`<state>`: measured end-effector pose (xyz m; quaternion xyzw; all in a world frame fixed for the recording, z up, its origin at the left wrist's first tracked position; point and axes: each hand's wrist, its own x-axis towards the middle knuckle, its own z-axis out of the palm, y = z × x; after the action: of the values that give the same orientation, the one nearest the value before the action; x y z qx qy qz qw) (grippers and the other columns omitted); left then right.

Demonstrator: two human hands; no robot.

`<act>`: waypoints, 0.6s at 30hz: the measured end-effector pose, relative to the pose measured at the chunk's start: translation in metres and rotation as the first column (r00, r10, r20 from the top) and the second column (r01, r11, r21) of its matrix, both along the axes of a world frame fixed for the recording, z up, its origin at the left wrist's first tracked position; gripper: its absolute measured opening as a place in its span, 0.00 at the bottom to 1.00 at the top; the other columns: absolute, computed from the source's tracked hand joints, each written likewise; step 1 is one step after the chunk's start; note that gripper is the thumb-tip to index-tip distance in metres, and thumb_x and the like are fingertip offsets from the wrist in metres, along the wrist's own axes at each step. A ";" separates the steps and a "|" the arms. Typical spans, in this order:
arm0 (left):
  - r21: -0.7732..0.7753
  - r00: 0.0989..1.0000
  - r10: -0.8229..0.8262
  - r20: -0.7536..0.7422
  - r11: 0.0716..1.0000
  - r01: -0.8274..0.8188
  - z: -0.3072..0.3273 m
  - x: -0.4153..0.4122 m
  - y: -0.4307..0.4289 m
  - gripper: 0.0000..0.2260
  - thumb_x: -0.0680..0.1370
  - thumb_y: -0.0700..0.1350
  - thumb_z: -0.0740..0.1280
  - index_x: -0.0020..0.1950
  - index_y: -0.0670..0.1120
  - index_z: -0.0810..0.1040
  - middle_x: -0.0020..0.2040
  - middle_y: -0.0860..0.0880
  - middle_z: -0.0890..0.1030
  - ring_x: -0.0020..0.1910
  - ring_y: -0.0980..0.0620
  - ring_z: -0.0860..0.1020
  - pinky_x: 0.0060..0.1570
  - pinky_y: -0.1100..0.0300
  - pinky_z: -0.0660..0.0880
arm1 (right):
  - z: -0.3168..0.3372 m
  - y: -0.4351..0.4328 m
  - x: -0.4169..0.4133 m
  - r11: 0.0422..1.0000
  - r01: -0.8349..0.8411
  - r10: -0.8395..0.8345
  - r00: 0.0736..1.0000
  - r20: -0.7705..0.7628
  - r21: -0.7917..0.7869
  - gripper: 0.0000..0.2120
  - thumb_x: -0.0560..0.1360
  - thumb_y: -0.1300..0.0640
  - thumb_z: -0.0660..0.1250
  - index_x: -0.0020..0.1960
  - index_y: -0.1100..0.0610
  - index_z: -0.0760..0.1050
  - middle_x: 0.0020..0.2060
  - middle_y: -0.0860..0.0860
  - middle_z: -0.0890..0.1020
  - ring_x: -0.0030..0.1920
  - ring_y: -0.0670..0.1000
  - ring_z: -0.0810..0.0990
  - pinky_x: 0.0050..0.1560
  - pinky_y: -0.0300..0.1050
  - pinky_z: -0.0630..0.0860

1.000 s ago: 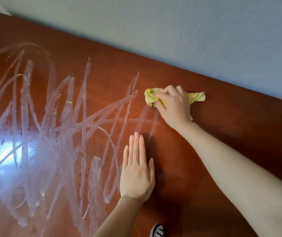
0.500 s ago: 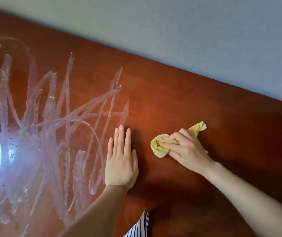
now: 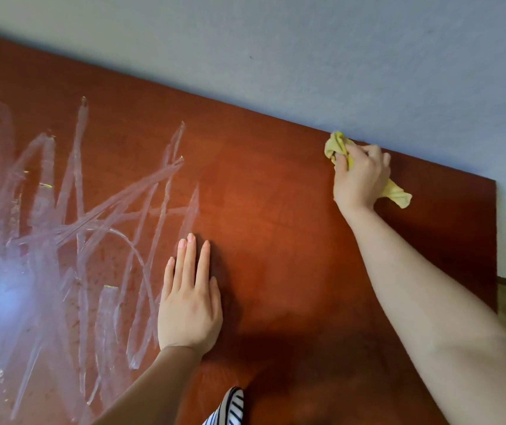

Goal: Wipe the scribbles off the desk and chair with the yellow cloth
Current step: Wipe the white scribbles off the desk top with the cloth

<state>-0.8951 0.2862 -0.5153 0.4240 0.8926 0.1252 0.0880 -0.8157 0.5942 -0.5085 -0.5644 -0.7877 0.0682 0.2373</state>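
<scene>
a: so, where's the yellow cloth point(image 3: 339, 145)?
b: bunched in your right hand point(image 3: 360, 179), at the far edge of the counter point(image 3: 276, 225), right where it meets the wall point(image 3: 307, 72). one end pokes out past your fingers, the other trails out beside your wrist.
a: and the grip?
b: clamped on the cloth, fingers curled round it.
a: my left hand point(image 3: 189, 305)?
b: flat on the counter, palm down, fingers straight and close together, holding nothing. it lies at the right fringe of the scribbles point(image 3: 77, 225), fingertips at the foot of the nearest streak.
a: and the cloth against the scribbles?
b: well apart. the whitish streaks cover the left part of the counter, and plain reddish-brown wood lies between them and your right hand. a striped bit of clothing point(image 3: 230, 407) shows at the bottom edge.
</scene>
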 end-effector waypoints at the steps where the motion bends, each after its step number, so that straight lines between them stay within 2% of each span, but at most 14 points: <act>1: 0.002 1.000 0.000 0.000 1.000 0.000 0.000 0.000 0.000 0.24 0.80 0.45 0.50 0.76 0.41 0.60 0.76 0.42 0.58 0.76 0.47 0.52 0.75 0.55 0.46 | 0.001 -0.001 -0.010 1.000 0.018 -0.018 1.000 0.003 -0.017 0.14 0.75 0.54 0.68 0.60 0.50 0.79 0.50 0.53 0.79 0.53 0.58 0.73 0.50 0.51 0.68; 3: 0.005 1.000 -0.001 -0.001 1.000 0.001 -0.001 0.000 0.001 0.24 0.80 0.45 0.50 0.75 0.41 0.60 0.76 0.42 0.58 0.76 0.47 0.52 0.75 0.55 0.46 | 0.003 -0.009 -0.029 0.999 -0.029 0.029 0.999 0.016 -0.022 0.14 0.74 0.53 0.68 0.59 0.51 0.80 0.49 0.53 0.79 0.53 0.58 0.73 0.50 0.52 0.68; 6: 0.004 1.000 -0.001 -0.010 1.000 0.001 0.000 0.000 0.002 0.24 0.80 0.46 0.49 0.75 0.41 0.60 0.76 0.42 0.59 0.76 0.47 0.53 0.75 0.55 0.45 | 0.002 -0.037 -0.049 0.986 -0.161 0.160 0.987 0.018 0.051 0.10 0.70 0.55 0.71 0.52 0.54 0.82 0.43 0.54 0.79 0.46 0.60 0.75 0.44 0.51 0.69; 9: 0.005 1.000 0.001 -0.014 1.000 -0.001 0.000 0.000 0.002 0.24 0.80 0.46 0.49 0.75 0.41 0.60 0.76 0.41 0.59 0.76 0.48 0.52 0.75 0.56 0.44 | 0.001 -0.075 -0.054 0.961 -0.267 0.266 0.964 0.019 0.072 0.09 0.68 0.55 0.73 0.49 0.53 0.83 0.41 0.53 0.78 0.42 0.58 0.75 0.40 0.50 0.70; 14: 0.003 1.000 0.002 -0.031 1.000 -0.002 0.001 -0.002 0.004 0.24 0.81 0.47 0.49 0.76 0.42 0.60 0.76 0.42 0.58 0.76 0.47 0.52 0.75 0.57 0.43 | -0.002 -0.138 -0.027 0.847 -0.528 0.528 0.849 0.017 0.065 0.13 0.69 0.56 0.72 0.53 0.52 0.82 0.41 0.51 0.78 0.42 0.56 0.73 0.40 0.48 0.70; 18: -0.002 0.999 0.011 -0.034 1.000 -0.011 0.000 0.001 0.002 0.24 0.81 0.48 0.48 0.76 0.43 0.59 0.77 0.43 0.57 0.76 0.50 0.49 0.75 0.54 0.46 | -0.006 -0.165 0.023 0.727 -0.686 0.686 0.727 0.001 0.042 0.15 0.69 0.57 0.71 0.56 0.52 0.81 0.42 0.50 0.78 0.42 0.52 0.71 0.41 0.47 0.70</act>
<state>-0.8943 0.2886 -0.5149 0.4210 0.8965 0.1174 0.0726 -0.7927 0.4287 -0.5141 -0.2285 -0.9399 0.1395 0.2121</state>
